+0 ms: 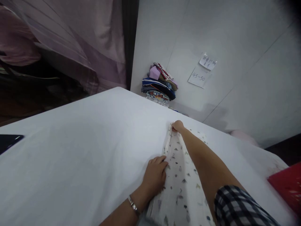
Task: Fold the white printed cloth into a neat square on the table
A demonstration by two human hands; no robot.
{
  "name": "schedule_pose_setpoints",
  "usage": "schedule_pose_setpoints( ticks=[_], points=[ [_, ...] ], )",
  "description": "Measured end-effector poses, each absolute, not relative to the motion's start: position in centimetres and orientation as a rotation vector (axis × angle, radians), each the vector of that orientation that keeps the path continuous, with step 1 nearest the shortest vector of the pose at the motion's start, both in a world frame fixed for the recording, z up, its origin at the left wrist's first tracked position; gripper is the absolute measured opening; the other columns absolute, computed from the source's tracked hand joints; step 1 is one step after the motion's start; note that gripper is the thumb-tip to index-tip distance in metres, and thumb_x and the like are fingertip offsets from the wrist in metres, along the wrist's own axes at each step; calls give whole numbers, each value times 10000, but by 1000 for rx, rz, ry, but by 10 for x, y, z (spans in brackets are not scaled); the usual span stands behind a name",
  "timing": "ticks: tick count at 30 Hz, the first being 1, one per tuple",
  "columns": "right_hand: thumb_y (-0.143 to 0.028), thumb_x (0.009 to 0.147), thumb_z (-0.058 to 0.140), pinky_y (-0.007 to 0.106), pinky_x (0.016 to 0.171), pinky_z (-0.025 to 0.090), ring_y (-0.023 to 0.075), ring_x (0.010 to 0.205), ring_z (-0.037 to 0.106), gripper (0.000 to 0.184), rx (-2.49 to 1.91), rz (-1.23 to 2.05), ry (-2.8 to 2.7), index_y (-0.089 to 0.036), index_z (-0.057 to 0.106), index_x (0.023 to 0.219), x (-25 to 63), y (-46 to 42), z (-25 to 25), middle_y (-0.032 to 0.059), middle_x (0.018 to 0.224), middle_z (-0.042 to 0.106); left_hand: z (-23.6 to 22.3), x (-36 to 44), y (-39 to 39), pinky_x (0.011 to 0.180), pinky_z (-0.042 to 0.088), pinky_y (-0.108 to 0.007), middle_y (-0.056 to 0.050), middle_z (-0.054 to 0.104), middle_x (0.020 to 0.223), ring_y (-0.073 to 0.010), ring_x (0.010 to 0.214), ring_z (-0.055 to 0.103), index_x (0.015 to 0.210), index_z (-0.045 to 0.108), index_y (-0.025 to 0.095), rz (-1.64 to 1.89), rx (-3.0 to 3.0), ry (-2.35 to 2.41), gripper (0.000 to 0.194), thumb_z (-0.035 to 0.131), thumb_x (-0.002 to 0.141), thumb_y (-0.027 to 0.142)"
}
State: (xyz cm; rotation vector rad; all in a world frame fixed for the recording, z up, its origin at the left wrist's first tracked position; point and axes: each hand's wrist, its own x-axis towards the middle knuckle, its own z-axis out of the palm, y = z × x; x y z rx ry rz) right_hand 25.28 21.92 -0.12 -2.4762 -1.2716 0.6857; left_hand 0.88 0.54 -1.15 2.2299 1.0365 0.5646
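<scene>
A white cloth printed with small grey and green motifs (182, 182) lies lengthwise on the white table, its lower end running out of the bottom of the view. At the cloth's far left corner, my right hand (178, 126) is closed, pinching the edge. My left hand (155, 174), with a silver bracelet at the wrist, is closer to me on the same left edge. Its fingers are bent over the border, closed on the fabric. My right forearm passes above the cloth's right side and hides part of it.
Folded clothes (160, 83) are stacked beyond the table (82, 150), by the wall. Handwritten paper signs (198, 78) hang there. A dark flat object (9, 142) lies at the left edge, a red object (287, 185) at the right. Pink sheer curtains (94, 40) hang at upper left.
</scene>
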Motion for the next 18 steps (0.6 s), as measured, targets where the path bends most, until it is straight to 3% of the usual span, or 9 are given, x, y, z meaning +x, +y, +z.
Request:
schedule_pose_setpoints(
  ticks=[9, 18],
  points=[
    [-272, 774, 645, 210, 467, 475, 164, 432, 598, 202, -2557, 647, -1379, -98, 661, 671, 249, 225, 0, 39, 424, 558, -15, 9, 5, 1007, 349, -414, -43, 538, 1327, -225, 1176, 469, 1044, 642, 209, 608, 2229, 1037, 373, 463, 751, 62],
    [-185, 802, 579, 224, 489, 490, 170, 449, 613, 158, -2593, 638, -1441, -65, 676, 770, 245, 216, 12, 69, 479, 598, -14, 9, 5, 1009, 344, -429, -44, 530, 1337, -234, 1180, 465, 1055, 640, 211, 596, 2231, 1040, 377, 459, 759, 64]
  ],
)
